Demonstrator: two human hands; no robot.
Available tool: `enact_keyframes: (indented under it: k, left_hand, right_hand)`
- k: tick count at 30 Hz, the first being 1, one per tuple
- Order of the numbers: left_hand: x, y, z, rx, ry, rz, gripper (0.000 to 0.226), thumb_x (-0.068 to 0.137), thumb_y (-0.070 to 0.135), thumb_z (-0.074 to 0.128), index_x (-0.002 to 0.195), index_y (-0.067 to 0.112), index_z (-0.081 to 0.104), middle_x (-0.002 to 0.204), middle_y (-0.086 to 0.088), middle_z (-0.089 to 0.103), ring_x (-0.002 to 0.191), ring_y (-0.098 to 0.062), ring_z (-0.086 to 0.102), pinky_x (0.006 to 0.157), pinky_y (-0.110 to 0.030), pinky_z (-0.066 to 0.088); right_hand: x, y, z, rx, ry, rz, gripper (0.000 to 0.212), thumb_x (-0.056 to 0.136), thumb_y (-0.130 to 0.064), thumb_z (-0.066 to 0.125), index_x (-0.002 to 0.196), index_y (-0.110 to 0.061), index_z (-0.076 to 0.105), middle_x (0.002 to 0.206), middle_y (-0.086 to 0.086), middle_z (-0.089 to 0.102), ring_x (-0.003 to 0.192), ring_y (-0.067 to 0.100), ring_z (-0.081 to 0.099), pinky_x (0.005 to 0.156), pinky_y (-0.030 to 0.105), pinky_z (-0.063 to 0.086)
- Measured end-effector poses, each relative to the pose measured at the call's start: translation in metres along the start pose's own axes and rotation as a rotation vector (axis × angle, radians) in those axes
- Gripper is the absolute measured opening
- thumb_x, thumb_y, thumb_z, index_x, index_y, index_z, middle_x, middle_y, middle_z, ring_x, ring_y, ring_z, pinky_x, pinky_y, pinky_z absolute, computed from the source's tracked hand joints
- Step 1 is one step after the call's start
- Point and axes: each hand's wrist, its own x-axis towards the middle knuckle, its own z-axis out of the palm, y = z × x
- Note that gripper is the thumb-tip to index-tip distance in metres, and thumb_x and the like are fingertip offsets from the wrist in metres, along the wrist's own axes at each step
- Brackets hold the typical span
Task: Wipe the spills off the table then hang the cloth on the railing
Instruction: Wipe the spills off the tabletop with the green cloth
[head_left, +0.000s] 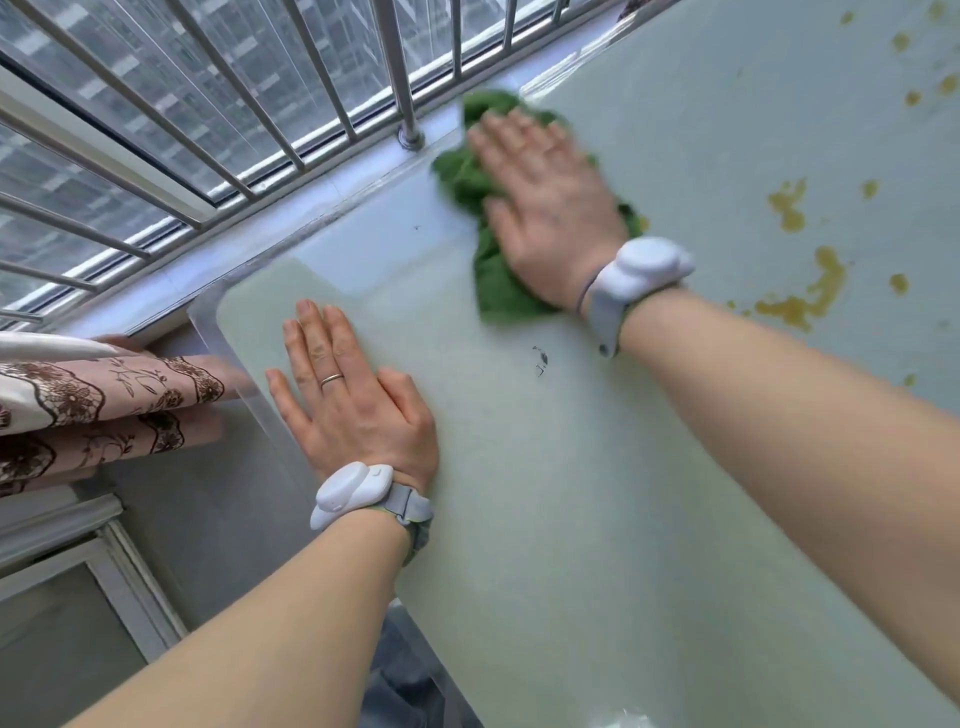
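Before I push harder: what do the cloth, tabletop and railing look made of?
Cloth: green, fuzzy and bunched, probably microfibre or terry. Tabletop: pale green under a clear glossy sheet, glass or acrylic by its transparent edge. Railing: shiny silver bars, likely stainless steel.

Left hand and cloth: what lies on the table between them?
In the head view, only bare table lies between the left hand and the cloth; the small dark mark sits off to the right.
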Motion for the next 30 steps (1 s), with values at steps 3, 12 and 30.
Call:
enact_keyframes:
  k: [3, 12, 30]
  left_hand:
    - [0.001, -0.001, -0.001, -0.002, -0.019, -0.011, 0.069, 0.089, 0.025, 0.035, 0.157, 0.013, 0.026, 0.167, -0.002, 0.017, 0.155, -0.019, 0.012, 0.125, -0.049, 0.007]
    - [-0.002, 0.0, -0.001, 0.001, 0.007, -0.007, 0.069, 0.09, 0.022, 0.045, 0.156, 0.012, 0.029, 0.166, -0.003, 0.021, 0.154, -0.02, 0.017, 0.124, -0.051, 0.011]
    - [-0.002, 0.004, -0.001, -0.002, 0.005, 0.003, 0.069, 0.09, 0.025, 0.037, 0.157, 0.013, 0.028, 0.166, -0.002, 0.02, 0.154, -0.02, 0.016, 0.125, -0.05, 0.01]
  right_hand:
    - [0.012, 0.05, -0.014, -0.054, -0.02, 0.262, 0.063, 0.103, -0.039, 0.024, 0.162, -0.017, 0.024, 0.169, 0.005, 0.024, 0.157, 0.024, 0.018, 0.129, 0.039, 0.005]
    - [-0.051, -0.075, 0.007, 0.002, 0.059, 0.079, 0.062, 0.099, -0.036, 0.041, 0.154, -0.008, 0.041, 0.162, 0.011, 0.039, 0.152, 0.03, 0.033, 0.127, 0.049, 0.02]
    - [-0.029, -0.038, -0.002, -0.045, 0.041, 0.329, 0.063, 0.1, -0.038, 0.034, 0.159, -0.014, 0.033, 0.166, 0.007, 0.032, 0.154, 0.03, 0.027, 0.128, 0.047, 0.013]
